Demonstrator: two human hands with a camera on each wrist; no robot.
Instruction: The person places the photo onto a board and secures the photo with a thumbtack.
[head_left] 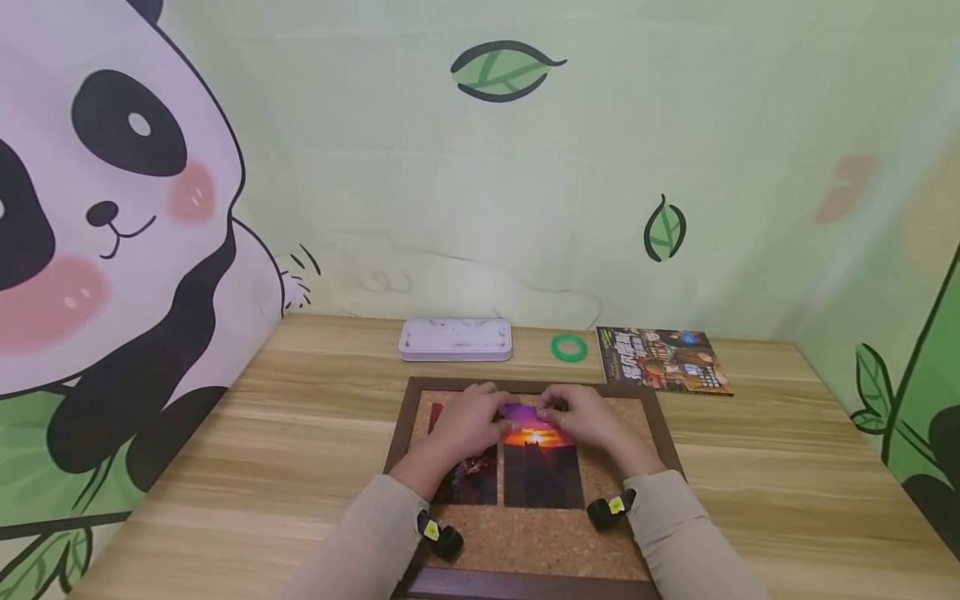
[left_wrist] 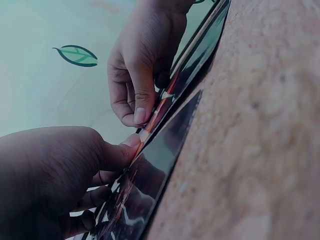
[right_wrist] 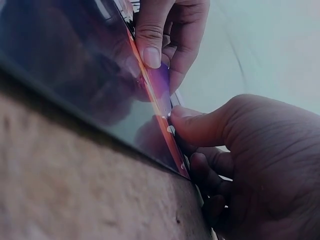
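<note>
A glossy sunset photo lies on a framed cork board, its purple top edge between my hands. My left hand is at the photo's upper left, reaching across a second, darker photo and partly hiding it. In the right wrist view the left thumb lies on the sunset photo's face near its top. My right hand pinches the top edge near the right corner with thumb and forefinger. Seen from the left wrist, the tips of both thumbs come close together at the orange band.
Behind the board stand a white tin case, a green tape roll and an illustrated booklet, which lies near the frame's upper right corner. The wooden table meets a panda-print backdrop at its far edge.
</note>
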